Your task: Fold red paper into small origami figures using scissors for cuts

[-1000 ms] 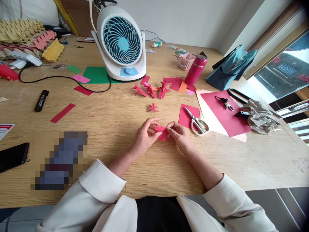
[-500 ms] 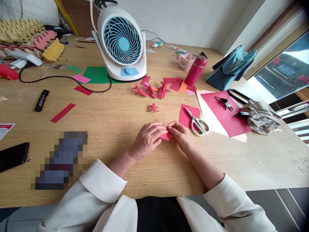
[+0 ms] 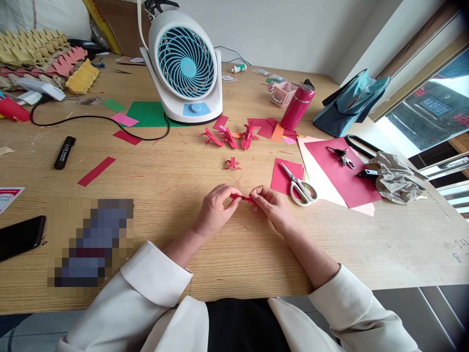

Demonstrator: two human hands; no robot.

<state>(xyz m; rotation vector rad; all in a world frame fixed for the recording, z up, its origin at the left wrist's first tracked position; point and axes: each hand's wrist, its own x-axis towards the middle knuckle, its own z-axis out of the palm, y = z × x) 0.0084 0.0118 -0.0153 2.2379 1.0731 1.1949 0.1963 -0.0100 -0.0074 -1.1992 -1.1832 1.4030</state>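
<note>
two hands (image 3: 216, 211) are counted at centre, four folded figures (image 3: 230, 138) and one fan (image 3: 188, 68) at upper centre.

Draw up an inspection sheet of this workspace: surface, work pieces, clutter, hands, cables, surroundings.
Surface: light-brown wood-grain table; spills, nothing seen.
Work pieces: folded red paper piece between the hands; folded red paper figures farther back.
Clutter: white-handled metal scissors partly on a red paper square; black cylindrical marker; black rectangular phone.
Hands: left hand and right hand each hold the piece in a pinch grip.
Cables: thin black cable curves across the table, left of the white fan with blue grille.
Surroundings: white wall behind the table; partly visible car at right.
</note>
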